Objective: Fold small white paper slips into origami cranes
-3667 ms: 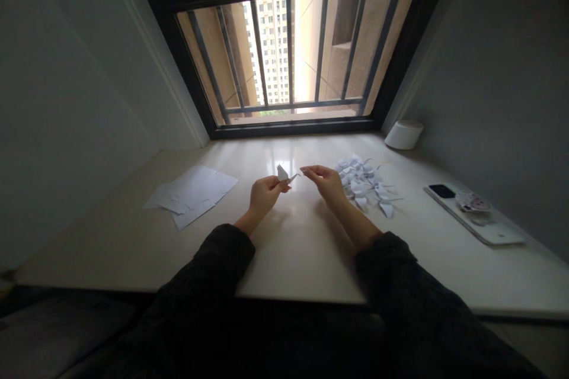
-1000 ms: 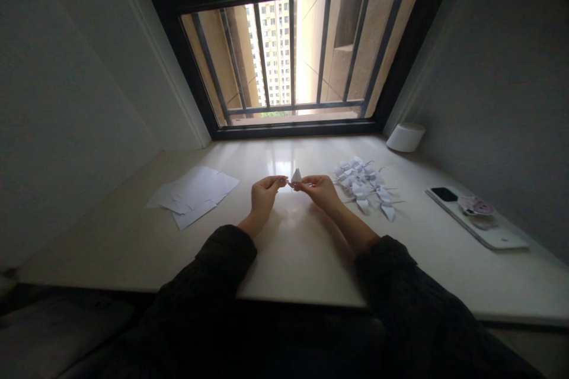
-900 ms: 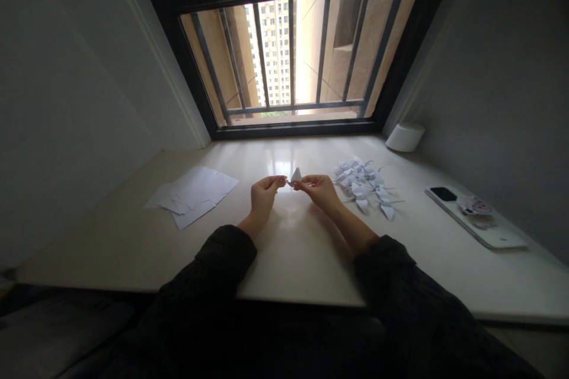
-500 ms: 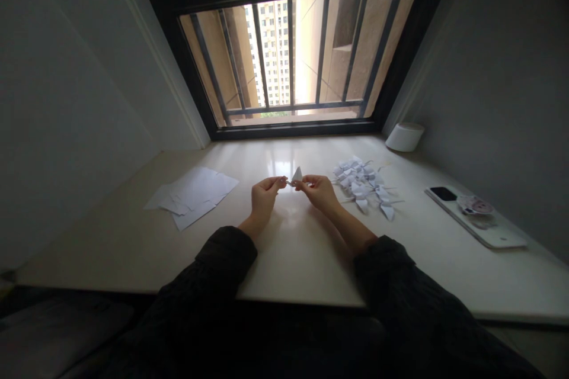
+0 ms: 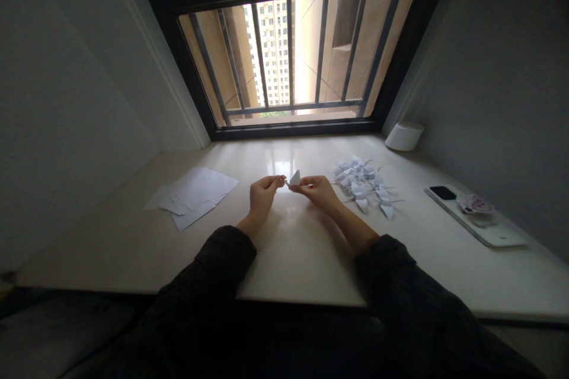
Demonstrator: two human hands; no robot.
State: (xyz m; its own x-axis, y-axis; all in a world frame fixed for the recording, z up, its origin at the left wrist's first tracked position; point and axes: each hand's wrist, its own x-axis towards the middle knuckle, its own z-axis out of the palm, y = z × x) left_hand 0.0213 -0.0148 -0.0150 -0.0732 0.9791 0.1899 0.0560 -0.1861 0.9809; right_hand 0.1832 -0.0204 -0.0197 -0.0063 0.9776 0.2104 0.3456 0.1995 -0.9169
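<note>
The folded paper piece (image 5: pixel 296 177) is held just above the worktop (image 5: pixel 293 260), at centre, between the two hands. The left hand (image 5: pixel 263 192) has its fingers pinched together on the narrow end of the piece. The right hand (image 5: pixel 319 192) grips the lower part between thumb and fingers; the pointed white flap stands upright above this grip. The exact contact points are too small to confirm.

The two-sided hold appears to serve separate functions: the right hand steadies the body, while the left controls the slender end. Gripping low probably keeps the upright flap from being crushed. Both forearms, in dark sleeves (image 5: pixel 226 251), extend forward from the near edge of the worktop.

Flat paper sheets (image 5: pixel 202 189) lie overlapped on the left side. A pile of folded pieces (image 5: pixel 355 180) lies to the right, just beyond the right hand. This arrangement probably keeps flat stock and folded work apart, with both within easy reach. A phone (image 5: pixel 498 235) with a round attachment (image 5: pixel 475 204) lies face down further right, seemingly set aside from the handling area.

One possible container is present: a white rounded object (image 5: pixel 404 136) in the rear right corner, near the window frame (image 5: pixel 293 128). Its interior is not visible, so its contents cannot be determined. The sheets and the pile rest directly on the worktop.
</note>
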